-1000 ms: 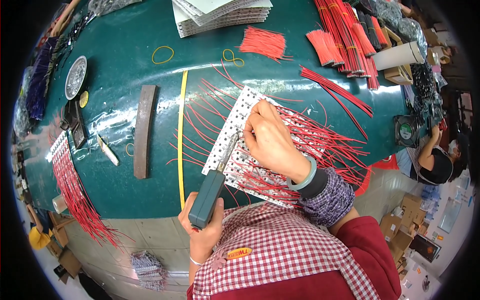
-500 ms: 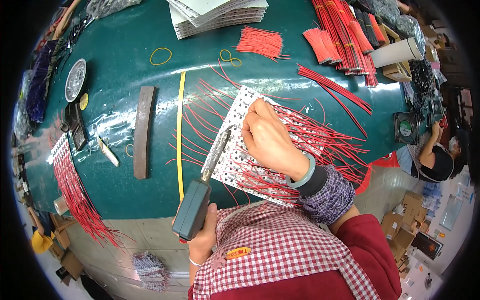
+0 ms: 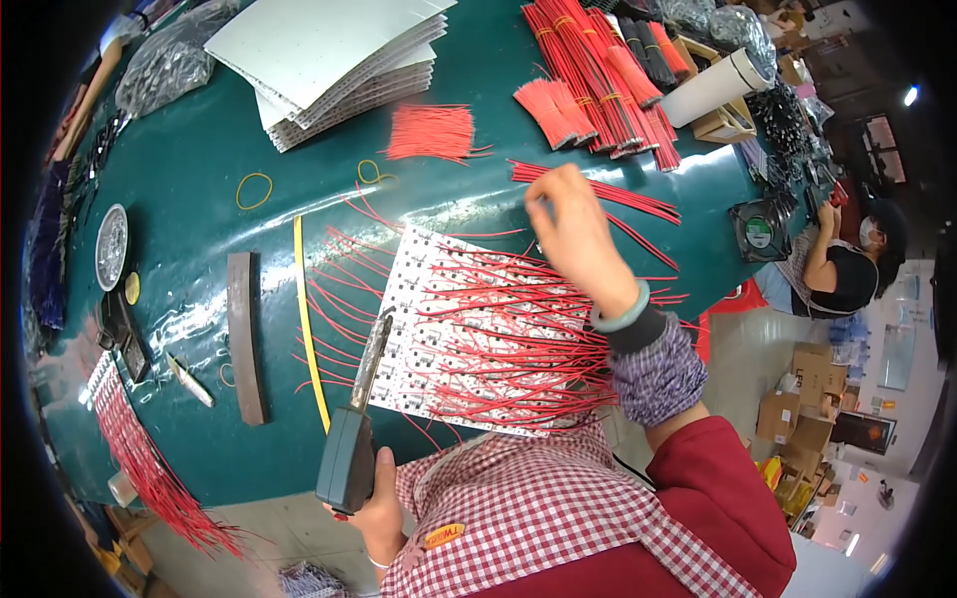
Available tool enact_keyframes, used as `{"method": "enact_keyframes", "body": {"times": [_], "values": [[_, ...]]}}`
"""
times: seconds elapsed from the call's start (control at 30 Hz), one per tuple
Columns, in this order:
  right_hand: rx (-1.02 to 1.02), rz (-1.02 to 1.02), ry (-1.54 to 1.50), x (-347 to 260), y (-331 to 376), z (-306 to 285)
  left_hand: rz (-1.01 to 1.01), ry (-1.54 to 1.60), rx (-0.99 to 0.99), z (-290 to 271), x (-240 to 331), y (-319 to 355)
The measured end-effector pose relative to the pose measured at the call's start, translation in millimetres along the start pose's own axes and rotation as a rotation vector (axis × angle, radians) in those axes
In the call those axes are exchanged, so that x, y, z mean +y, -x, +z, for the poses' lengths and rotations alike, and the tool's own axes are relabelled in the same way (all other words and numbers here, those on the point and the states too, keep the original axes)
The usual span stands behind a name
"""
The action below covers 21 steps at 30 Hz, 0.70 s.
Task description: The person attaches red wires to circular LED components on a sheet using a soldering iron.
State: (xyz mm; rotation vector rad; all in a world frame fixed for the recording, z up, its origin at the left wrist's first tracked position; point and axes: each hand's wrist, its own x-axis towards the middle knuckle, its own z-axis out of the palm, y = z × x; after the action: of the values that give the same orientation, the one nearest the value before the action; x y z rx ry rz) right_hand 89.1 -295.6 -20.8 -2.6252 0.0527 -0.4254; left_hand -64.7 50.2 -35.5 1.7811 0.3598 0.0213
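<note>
My left hand (image 3: 376, 510) is wrapped round the grip of a soldering gun (image 3: 346, 463) with a dark green body. Its long, stained metal barrel points away from me, and the tip lies over the left edge of a white circuit board panel (image 3: 399, 379). Rows of red wires (image 3: 518, 344) stick out from the panel to the right, with thinner ones fanning out on the left. Above the panel's far right corner, my right hand (image 3: 580, 231) hovers with bent fingers drawn together, beside a loose bunch of red wires (image 3: 638, 200). Whatever its fingertips may hold is hidden.
Stacked white panels (image 3: 329, 50) and bundled red wires (image 3: 588, 70) lie at the far side. A dark bar (image 3: 245, 339) and a yellow strip (image 3: 310, 329) lie left of the panel. Further left are a metal dish (image 3: 113, 247) and another wired panel (image 3: 150, 468). A co-worker (image 3: 847, 249) sits at right.
My right hand has lifted off the panel and moved right and away, toward the loose red wires. The view has shifted; the soldering gun keeps its place against the panel.
</note>
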Motion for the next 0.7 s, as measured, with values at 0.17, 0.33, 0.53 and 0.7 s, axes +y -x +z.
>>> {"method": "enact_keyframes", "body": {"times": [0.17, 0.33, 0.53, 0.7], "values": [[0.031, -0.119, 0.010, 40.5, -22.1, 6.5, 0.032, -0.006, -0.042, 2.9, 1.7, -4.8], [0.009, -0.142, 0.065, 46.7, -27.4, 15.1, 0.091, -0.081, -0.042, -0.3, -4.0, -3.5], [-0.014, -0.077, -0.046, 27.5, -24.9, 2.9, 0.069, -0.055, -0.040, -1.4, -3.2, -2.4], [-0.069, 0.006, -0.064, 27.0, -22.0, 6.0, 0.105, -0.022, -0.043, 0.1, -1.1, -2.6]]}}
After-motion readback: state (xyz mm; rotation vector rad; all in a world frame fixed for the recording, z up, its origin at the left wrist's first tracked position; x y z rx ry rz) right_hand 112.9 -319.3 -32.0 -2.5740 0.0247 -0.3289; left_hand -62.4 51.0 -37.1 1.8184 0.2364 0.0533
